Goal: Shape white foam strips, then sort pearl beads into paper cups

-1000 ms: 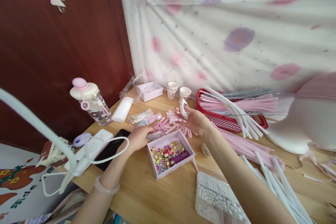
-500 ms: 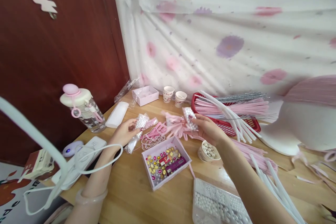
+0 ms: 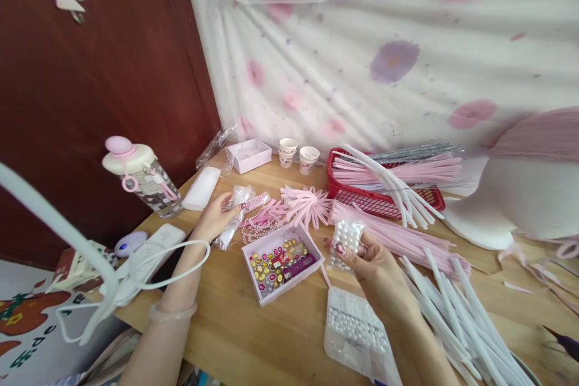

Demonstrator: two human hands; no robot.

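Note:
My right hand (image 3: 384,271) grips a small clear bag of white pearl beads (image 3: 346,236) and holds it up near the middle of the table. At the left, my left hand (image 3: 215,217) pinches another clear bag of small white beads (image 3: 242,195); a white wrapped packet (image 3: 227,235) lies below its fingers. Beside them are a pink bead packet (image 3: 257,201), a strand of pink beads (image 3: 257,230) and pink loops of fuzzy stems (image 3: 307,205). Between my hands sits a pale box (image 3: 266,298) of coloured gems. My right forearm and hand partly cover a compartment case of white beads (image 3: 348,344).
A red basket (image 3: 362,199) of stems stands at the back right, beside a white mannequin head (image 3: 529,187). Paper cups (image 3: 309,160) and a small box (image 3: 248,157) are at the back. A water bottle (image 3: 145,178), power strip (image 3: 140,265) and white cable (image 3: 205,250) crowd the left.
My right hand has moved toward me and down with its bead bag, away from the pink loops. My left hand stays at its bag. The view has tilted slightly downward.

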